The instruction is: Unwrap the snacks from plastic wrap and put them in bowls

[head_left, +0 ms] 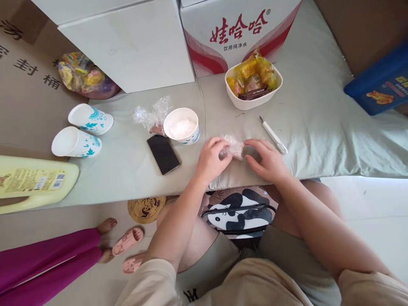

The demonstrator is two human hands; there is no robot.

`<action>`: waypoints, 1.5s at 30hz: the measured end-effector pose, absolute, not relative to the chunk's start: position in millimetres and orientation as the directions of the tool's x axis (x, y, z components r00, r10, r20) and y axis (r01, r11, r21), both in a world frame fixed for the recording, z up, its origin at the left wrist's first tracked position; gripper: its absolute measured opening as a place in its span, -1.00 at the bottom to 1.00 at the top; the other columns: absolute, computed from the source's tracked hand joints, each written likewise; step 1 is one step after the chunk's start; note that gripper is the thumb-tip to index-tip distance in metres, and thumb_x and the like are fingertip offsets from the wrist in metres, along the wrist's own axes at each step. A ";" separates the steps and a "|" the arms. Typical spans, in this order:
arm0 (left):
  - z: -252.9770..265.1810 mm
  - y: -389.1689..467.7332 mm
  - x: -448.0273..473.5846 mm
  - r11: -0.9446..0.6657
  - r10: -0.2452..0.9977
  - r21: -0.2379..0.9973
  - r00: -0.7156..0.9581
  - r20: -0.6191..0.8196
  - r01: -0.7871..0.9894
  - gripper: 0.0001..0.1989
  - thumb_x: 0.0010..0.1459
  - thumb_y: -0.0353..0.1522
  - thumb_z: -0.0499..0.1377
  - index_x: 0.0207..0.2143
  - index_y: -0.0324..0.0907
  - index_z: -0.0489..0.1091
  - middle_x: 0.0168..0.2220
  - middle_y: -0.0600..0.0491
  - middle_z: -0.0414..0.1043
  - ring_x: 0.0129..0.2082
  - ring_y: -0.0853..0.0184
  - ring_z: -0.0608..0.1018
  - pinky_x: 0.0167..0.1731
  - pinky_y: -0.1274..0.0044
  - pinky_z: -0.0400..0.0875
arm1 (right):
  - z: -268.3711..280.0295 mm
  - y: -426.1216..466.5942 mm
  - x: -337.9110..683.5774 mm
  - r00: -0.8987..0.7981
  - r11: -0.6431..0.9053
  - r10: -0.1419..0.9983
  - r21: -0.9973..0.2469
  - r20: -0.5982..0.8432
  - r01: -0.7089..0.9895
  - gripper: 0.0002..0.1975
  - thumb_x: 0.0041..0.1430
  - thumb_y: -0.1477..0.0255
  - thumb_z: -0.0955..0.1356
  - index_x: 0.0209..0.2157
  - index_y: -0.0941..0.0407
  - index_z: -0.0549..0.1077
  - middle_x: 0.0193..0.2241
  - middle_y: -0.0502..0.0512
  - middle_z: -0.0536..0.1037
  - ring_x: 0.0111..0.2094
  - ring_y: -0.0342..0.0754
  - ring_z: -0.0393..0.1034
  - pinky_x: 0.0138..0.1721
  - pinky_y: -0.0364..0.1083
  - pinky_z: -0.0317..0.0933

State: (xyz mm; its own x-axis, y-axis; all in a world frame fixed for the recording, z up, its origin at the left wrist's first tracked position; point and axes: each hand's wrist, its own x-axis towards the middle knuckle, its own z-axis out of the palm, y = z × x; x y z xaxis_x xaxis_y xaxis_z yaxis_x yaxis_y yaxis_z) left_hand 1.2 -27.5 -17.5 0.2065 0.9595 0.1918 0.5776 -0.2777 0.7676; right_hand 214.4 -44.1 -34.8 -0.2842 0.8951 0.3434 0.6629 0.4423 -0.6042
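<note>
My left hand (213,158) pinches the left end of a small bundle wrapped in clear plastic (235,148), low over the cloth-covered surface. What lies inside looks pale; its kind I cannot make out. At the bundle's right end is my right hand (263,158), with thumb and fingers apart; whether the fingertips touch the plastic is unclear. A white paper bowl (183,138) with white, clumped contents stands to the left. Beside it lie crumpled clear plastic wrap (153,112) with something brownish under it, and a black phone (163,154). A white utility knife (273,135) rests right of my right hand.
A white tub (255,103) of wrapped snacks stands behind, before a white and red carton (219,46). At left are two paper cups (76,142) lying tilted and a yellow jug (35,182). A blue container (376,85) is at right. Another person's legs (57,259) show lower left.
</note>
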 end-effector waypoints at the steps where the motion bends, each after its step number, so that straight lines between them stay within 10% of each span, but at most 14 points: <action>1: -16.6 -27.3 1.6 -0.226 0.973 0.819 0.161 0.165 0.528 -0.87 0.14 -0.35 0.24 -0.23 -0.15 0.46 -0.12 -0.04 0.51 -0.07 0.23 0.55 0.04 0.37 0.42 | -35.6 -44.3 213.5 -0.291 0.443 0.896 -0.616 0.336 0.651 -0.64 0.26 0.37 0.29 0.08 0.06 0.41 0.00 0.23 0.57 0.04 0.18 0.45 0.07 0.18 0.33; 10: 3.4 -33.3 2.3 0.262 0.964 0.956 0.091 -0.251 -0.130 -0.89 0.07 -0.40 0.13 -0.29 -0.11 0.29 -0.36 0.12 0.45 -0.35 0.36 0.59 -0.40 0.57 0.46 | -34.3 -48.4 215.3 -0.273 0.391 0.920 -0.676 0.280 0.624 -0.53 0.20 0.26 0.37 0.14 0.01 0.40 -0.06 0.22 0.48 -0.03 0.16 0.43 0.01 0.16 0.34; 19: -10.7 -33.1 -21.3 0.214 0.974 0.962 -0.118 -0.196 0.169 -0.90 0.07 -0.48 0.03 -0.36 -0.11 0.20 -0.31 0.09 0.45 -0.44 0.40 0.57 -0.51 0.56 0.46 | -28.1 -52.1 228.3 -0.058 0.264 0.955 -0.740 0.292 0.619 -0.93 0.18 0.37 0.31 -0.32 0.04 0.42 -0.31 0.10 0.53 -0.24 0.03 0.45 -0.15 0.04 0.36; 25: -14.7 -32.9 -34.7 0.013 0.994 0.874 -0.103 0.043 0.487 -0.74 0.06 -0.54 0.10 -0.20 -0.11 0.35 -0.21 0.04 0.52 -0.34 0.37 0.55 -0.33 0.50 0.49 | -25.8 -53.6 242.6 0.200 0.115 0.910 -0.686 0.362 0.718 -0.72 0.16 0.44 0.25 -0.10 0.06 0.45 -0.25 0.16 0.56 -0.26 0.03 0.45 -0.19 0.06 0.39; 32: -6.5 -39.0 -29.0 -0.189 0.981 0.665 0.166 0.099 0.722 -0.70 0.12 -0.33 0.28 -0.06 -0.12 0.51 -0.15 -0.02 0.44 -0.16 0.26 0.53 -0.06 0.37 0.45 | -19.4 -57.8 233.8 -0.066 0.228 0.930 -0.429 0.361 0.874 -0.45 0.10 0.46 0.29 0.17 0.02 0.37 0.02 0.26 0.50 0.14 0.30 0.30 0.10 0.32 0.15; 41: 14.0 -50.8 -30.8 -0.409 0.912 0.654 0.251 0.326 0.636 -0.89 0.12 -0.47 0.12 -0.44 -0.13 0.35 -0.15 0.00 0.53 -0.10 0.27 0.54 0.01 0.38 0.41 | 3.3 -83.9 230.2 -0.192 0.388 0.839 -0.314 0.508 0.866 -0.83 0.24 0.39 0.28 -0.41 0.00 0.47 -0.29 0.10 0.60 -0.04 0.17 0.47 -0.03 0.14 0.19; 45: 24.6 -60.6 -34.4 -0.349 0.937 0.699 0.247 0.247 0.624 -0.90 0.06 -0.45 0.09 -0.50 -0.12 0.30 -0.44 0.09 0.51 -0.42 0.35 0.51 -0.30 0.48 0.40 | 5.4 -95.4 238.1 -0.364 0.520 0.832 -0.358 0.419 0.775 -0.79 0.25 0.39 0.26 -0.39 0.03 0.52 -0.47 0.04 0.61 -0.47 -0.05 0.43 -0.38 -0.04 0.20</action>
State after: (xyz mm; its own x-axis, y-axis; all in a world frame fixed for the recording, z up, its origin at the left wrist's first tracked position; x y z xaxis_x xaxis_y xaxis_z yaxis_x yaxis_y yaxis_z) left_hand -34.4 -60.6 24.6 0.2470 0.9371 0.2468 0.6244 -0.3487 0.6990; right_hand 238.1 -95.4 5.4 -0.3644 0.8318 0.4187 0.7753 0.5200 -0.3584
